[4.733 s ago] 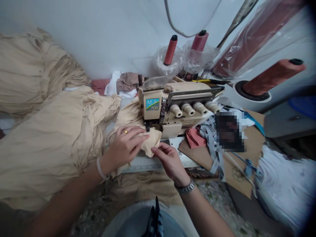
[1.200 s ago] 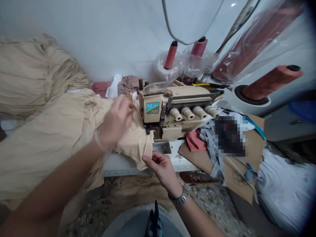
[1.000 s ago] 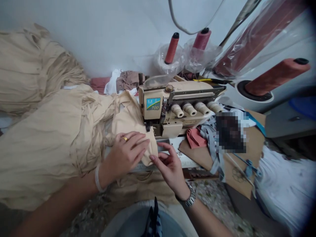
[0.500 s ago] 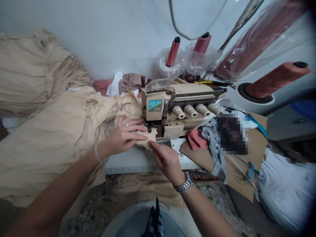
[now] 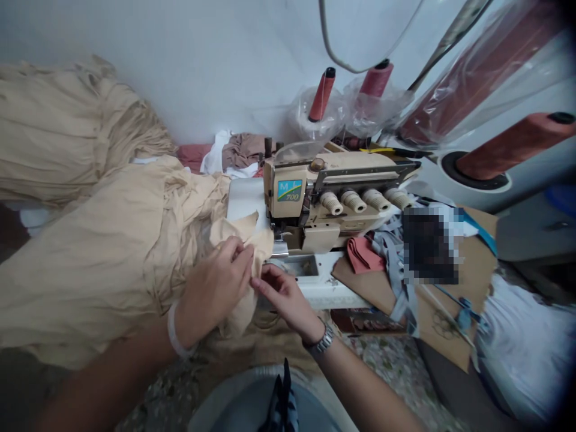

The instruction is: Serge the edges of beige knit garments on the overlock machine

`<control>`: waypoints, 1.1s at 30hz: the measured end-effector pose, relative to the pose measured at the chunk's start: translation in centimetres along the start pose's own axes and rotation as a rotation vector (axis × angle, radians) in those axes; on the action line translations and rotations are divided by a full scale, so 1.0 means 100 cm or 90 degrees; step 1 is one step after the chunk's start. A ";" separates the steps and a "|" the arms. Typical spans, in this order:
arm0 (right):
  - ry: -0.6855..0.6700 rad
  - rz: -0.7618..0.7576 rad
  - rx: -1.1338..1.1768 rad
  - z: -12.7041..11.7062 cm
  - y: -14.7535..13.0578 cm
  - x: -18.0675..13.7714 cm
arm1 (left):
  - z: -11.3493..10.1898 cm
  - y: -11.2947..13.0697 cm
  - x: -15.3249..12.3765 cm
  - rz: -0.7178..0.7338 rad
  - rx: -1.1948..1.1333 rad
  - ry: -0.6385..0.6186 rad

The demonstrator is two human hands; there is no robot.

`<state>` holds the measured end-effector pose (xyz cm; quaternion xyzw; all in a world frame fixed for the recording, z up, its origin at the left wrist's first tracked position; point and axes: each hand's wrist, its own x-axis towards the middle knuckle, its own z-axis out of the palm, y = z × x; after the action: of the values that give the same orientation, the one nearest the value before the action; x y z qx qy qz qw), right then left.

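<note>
A piece of beige fabric is bunched between my hands, just left of and in front of the sewing machine. My left hand is closed on the fabric, its fingers bent and pinching a fold. At the fabric's right edge, my right hand grips with thumb and fingertips. The cloth lies apart from the presser foot, and its lower end hangs over the table's front edge.
Large heaps of beige fabric cover the left side. Thread cones stand behind the machine. To the right lie a folded coral cloth, grey strips and a cardboard sheet. A blue-grey tub sits below.
The fabric has come out from under the presser foot and moved left and toward me. Both hands went with it, and the left fingers changed from flat to bent round a fold.
</note>
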<state>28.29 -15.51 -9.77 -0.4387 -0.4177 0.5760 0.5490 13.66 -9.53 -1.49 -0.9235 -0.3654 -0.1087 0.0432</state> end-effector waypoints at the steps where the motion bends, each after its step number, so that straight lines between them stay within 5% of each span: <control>1: 0.004 0.028 0.062 0.002 0.002 0.001 | 0.002 0.000 0.000 0.031 0.000 0.027; 5: 0.048 0.106 0.270 0.001 -0.001 -0.002 | 0.012 -0.006 0.003 0.132 -0.011 0.081; 12: 0.119 0.199 0.383 -0.009 -0.017 -0.011 | 0.017 0.003 0.009 0.110 -0.015 0.112; 15: 0.138 0.208 0.379 -0.015 -0.019 -0.013 | 0.020 0.005 0.011 0.139 -0.043 0.106; 23: 0.218 0.124 0.224 -0.030 -0.012 -0.025 | 0.020 0.009 0.022 0.043 -0.056 0.028; 33: 0.278 0.052 0.159 -0.039 -0.004 -0.024 | 0.028 0.009 0.039 0.008 -0.015 0.042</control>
<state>32.16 -17.92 -10.30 -0.4979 -0.1972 0.5364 0.6524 17.57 -7.12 -3.34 -0.9220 -0.3570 -0.1428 0.0450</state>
